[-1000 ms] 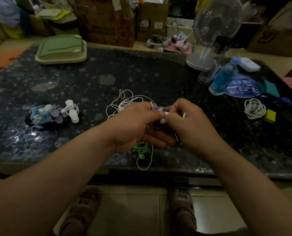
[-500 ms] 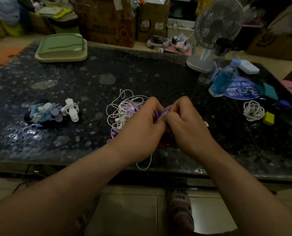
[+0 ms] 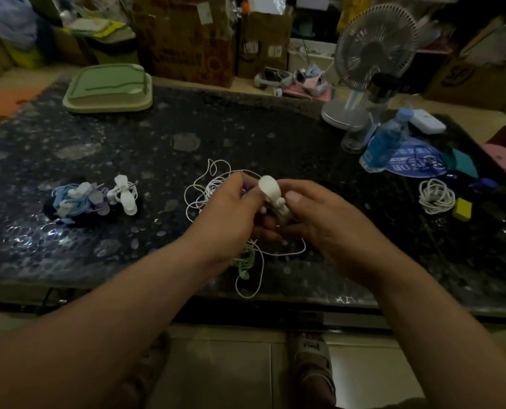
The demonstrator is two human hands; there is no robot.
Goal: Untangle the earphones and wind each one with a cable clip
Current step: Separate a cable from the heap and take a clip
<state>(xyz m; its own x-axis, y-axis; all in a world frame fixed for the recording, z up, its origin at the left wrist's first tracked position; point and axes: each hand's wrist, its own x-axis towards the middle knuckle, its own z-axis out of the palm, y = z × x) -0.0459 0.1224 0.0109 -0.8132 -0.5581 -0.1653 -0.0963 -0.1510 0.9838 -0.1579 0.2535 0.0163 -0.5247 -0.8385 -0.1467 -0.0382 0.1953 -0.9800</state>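
Above the near middle of the dark table (image 3: 275, 134), my left hand (image 3: 231, 214) and my right hand (image 3: 325, 214) meet around a white cable clip (image 3: 271, 191). The left hand grips purple earphone cable, mostly hidden inside the fingers, and the right hand pinches the clip's lower part. A tangle of white earphone cable (image 3: 207, 187) lies behind my left hand. A green earphone (image 3: 245, 264) and a white loop sit under my wrists near the table's front edge. A pile of wound earphones with clips (image 3: 92, 199) rests at the left.
A coiled white cable (image 3: 436, 196) and a yellow block (image 3: 461, 209) lie at the right. A blue bottle (image 3: 386, 140), a clear cup and a desk fan (image 3: 372, 51) stand at the back right. A green tray (image 3: 107, 88) sits at the back left. Boxes crowd the floor behind.
My hands have drawn slightly apart and the white cable clip now stands up between them in plain sight. Before, the clip was hidden and only purple cable showed between the fingers.
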